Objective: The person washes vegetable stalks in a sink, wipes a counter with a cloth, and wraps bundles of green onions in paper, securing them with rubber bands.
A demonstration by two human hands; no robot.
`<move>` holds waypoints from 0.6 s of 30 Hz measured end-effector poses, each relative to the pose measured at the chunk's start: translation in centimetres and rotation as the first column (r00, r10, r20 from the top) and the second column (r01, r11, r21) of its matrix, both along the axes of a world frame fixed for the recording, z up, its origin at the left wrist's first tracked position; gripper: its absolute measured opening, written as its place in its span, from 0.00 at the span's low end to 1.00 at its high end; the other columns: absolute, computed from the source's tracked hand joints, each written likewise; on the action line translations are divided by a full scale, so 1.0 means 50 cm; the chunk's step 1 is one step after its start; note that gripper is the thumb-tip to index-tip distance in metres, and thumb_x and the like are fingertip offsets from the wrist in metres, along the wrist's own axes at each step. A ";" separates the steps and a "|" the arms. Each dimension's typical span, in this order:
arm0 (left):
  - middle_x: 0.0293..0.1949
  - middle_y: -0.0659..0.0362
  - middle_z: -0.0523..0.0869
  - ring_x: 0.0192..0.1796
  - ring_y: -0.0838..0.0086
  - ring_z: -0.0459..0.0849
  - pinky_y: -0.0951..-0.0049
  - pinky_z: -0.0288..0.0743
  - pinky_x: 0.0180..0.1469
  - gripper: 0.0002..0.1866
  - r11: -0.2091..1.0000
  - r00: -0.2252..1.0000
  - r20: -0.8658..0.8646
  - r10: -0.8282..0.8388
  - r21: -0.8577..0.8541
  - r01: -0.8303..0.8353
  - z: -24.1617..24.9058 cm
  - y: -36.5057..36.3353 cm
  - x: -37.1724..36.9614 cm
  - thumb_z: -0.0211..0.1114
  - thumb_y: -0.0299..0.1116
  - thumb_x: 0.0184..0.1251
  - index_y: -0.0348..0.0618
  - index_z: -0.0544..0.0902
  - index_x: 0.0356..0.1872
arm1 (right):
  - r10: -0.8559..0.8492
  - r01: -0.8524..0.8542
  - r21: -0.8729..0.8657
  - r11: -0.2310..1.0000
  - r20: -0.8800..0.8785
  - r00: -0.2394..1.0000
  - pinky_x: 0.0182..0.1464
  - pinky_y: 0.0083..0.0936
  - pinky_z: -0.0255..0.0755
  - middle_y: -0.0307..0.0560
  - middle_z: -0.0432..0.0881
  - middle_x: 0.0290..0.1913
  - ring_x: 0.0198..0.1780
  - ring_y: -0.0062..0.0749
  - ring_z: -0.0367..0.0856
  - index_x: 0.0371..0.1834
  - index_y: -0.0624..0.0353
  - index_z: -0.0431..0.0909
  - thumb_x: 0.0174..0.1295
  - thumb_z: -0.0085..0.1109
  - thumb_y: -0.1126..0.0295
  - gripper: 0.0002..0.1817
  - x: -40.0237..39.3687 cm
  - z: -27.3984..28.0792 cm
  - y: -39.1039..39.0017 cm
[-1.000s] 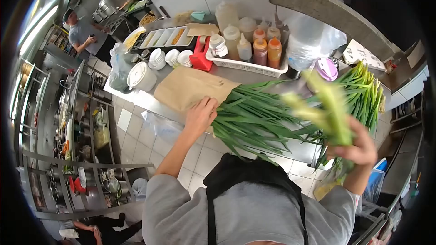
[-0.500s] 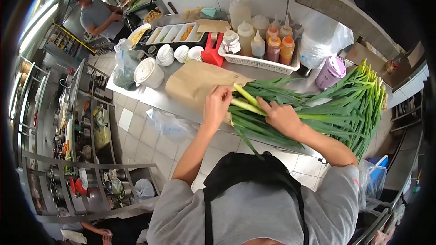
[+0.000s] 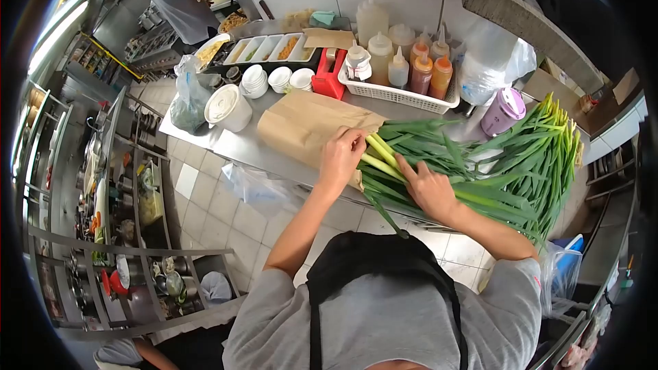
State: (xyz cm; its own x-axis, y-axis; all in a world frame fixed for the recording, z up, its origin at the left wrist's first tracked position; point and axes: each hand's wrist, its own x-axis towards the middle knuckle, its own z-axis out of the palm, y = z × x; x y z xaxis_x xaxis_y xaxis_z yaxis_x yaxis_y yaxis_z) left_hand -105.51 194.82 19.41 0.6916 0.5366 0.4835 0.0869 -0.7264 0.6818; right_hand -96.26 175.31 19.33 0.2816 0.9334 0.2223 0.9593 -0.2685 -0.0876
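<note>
A brown paper bag [image 3: 301, 123] lies on the steel counter with its mouth toward the right. My left hand [image 3: 343, 156] is closed at the mouth, pinching the paper rim beside the pale stalk ends. Leek stalks [image 3: 381, 154] lie partly inside the bag, and their long green leaves [image 3: 493, 192] spread to the right. Over the stalks, my right hand [image 3: 430, 190] is closed on them, index finger stretched along one. Its thumb and the undersides of its fingers are hidden. More greens with yellowish tips [image 3: 558, 140] are heaped at the counter's right end.
Behind the bag stand a white basket [image 3: 404, 96] of squeeze bottles, a red dispenser [image 3: 330, 75], stacked white bowls [image 3: 253, 81] and a lidded tub [image 3: 228, 109]. A purple cup [image 3: 502, 111] borders the leaves. Another person [image 3: 181, 0] stands at the far left.
Both hands have shifted slightly right in view, along with the counter. The stalk ends now sit further inside the bag mouth. The person at the back has turned and moved right.
</note>
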 end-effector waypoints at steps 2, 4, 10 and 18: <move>0.29 0.54 0.80 0.27 0.65 0.81 0.69 0.75 0.30 0.06 1.000 1.000 0.012 0.002 0.003 -0.002 0.005 0.007 -0.001 0.62 0.22 0.53 0.37 0.81 0.33 | 0.001 0.000 -0.003 1.000 0.031 1.000 0.23 0.27 0.73 0.49 0.72 0.29 0.24 0.35 0.78 0.66 0.55 0.59 0.51 0.50 0.75 0.34 -0.001 -0.003 0.030; 0.30 0.54 0.80 0.27 0.64 0.82 0.69 0.75 0.30 0.06 1.000 1.000 0.027 0.005 0.006 -0.005 0.010 0.008 -0.004 0.62 0.22 0.53 0.37 0.81 0.33 | -0.014 0.016 -0.022 1.000 0.088 0.996 0.23 0.29 0.73 0.50 0.72 0.30 0.24 0.38 0.79 0.66 0.53 0.59 0.51 0.50 0.75 0.34 -0.013 -0.023 0.060; 0.32 0.54 0.80 0.29 0.61 0.81 0.67 0.75 0.31 0.06 0.993 0.996 0.046 -0.081 0.087 0.076 0.005 0.005 -0.005 0.62 0.23 0.53 0.37 0.80 0.33 | 0.070 -0.082 0.074 0.994 0.156 0.985 0.26 0.25 0.73 0.49 0.74 0.30 0.28 0.35 0.79 0.53 0.63 0.71 0.48 0.53 0.72 0.24 -0.040 -0.028 0.152; 0.30 0.55 0.81 0.27 0.68 0.81 0.73 0.76 0.30 0.06 0.992 0.997 0.048 -0.053 0.115 0.047 0.022 0.043 -0.007 0.63 0.23 0.53 0.37 0.82 0.33 | 0.001 0.005 0.196 0.980 -0.028 1.000 0.56 0.39 0.60 0.56 0.68 0.54 0.58 0.45 0.64 0.53 0.64 0.69 0.35 0.71 0.60 0.38 -0.045 0.013 0.184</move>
